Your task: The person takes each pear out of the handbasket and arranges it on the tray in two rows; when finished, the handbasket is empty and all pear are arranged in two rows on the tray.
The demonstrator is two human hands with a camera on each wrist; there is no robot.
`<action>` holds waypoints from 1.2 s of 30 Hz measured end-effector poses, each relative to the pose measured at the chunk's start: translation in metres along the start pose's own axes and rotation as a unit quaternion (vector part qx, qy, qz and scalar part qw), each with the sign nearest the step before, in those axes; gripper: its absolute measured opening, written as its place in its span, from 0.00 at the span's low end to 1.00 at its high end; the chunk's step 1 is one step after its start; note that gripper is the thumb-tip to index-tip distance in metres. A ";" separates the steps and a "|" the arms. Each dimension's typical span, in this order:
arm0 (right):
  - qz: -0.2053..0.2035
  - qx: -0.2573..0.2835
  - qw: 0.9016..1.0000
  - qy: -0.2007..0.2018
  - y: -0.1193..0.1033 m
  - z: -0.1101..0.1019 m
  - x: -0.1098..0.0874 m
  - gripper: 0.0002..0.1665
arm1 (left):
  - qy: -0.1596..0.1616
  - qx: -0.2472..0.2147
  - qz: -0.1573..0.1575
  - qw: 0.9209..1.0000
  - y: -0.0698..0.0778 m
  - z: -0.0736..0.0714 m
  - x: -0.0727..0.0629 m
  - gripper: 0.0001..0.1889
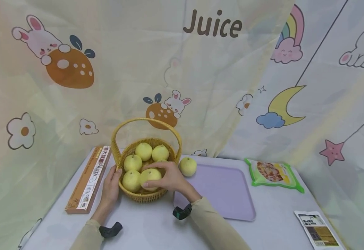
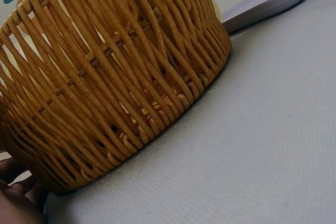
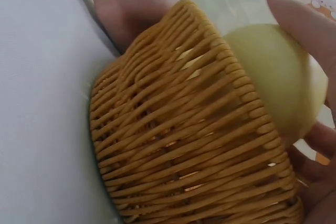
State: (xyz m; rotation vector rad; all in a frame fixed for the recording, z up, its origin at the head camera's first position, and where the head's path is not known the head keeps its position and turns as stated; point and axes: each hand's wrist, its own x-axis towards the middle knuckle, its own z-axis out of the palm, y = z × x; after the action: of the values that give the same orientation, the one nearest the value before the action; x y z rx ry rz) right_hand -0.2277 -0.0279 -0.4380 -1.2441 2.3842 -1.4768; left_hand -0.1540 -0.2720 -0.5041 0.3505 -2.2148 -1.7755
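A woven wicker basket [image 1: 144, 197] with a tall arched handle holds several round yellow-green pears, such as one pear [image 1: 143, 151] at its back. The right hand [image 1: 169, 175] reaches over the basket's right rim and grips a pear [image 1: 150, 177] at the front, thumb on the near side and fingers on the far side. In the right wrist view that pear [image 3: 273, 77] sits at the rim, between thumb and fingers. The left hand [image 1: 110, 185] holds the basket's left side near the handle's base; in the left wrist view only part of its fingers shows beside the weave [image 2: 115, 77].
Right of the basket, another pear [image 1: 188, 167] sits by the corner of a purple tray [image 1: 219, 189]. A long pasta box [image 1: 88, 180] lies at left. A green-edged food packet [image 1: 272, 173] and a white pouch [image 1: 319, 231] lie at right. Printed cloth hangs behind.
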 end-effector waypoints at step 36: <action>0.060 0.104 0.991 0.052 -0.021 -0.085 -0.029 0.34 | -0.012 0.009 -0.014 1.000 -0.001 -0.002 0.001 0.32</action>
State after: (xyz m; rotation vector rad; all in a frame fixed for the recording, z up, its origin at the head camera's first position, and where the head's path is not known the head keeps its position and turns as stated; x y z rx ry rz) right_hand -0.2338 0.0486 -0.3859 -0.9821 2.2487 -1.7382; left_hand -0.1542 -0.2743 -0.5043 0.3693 -2.2536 -1.7844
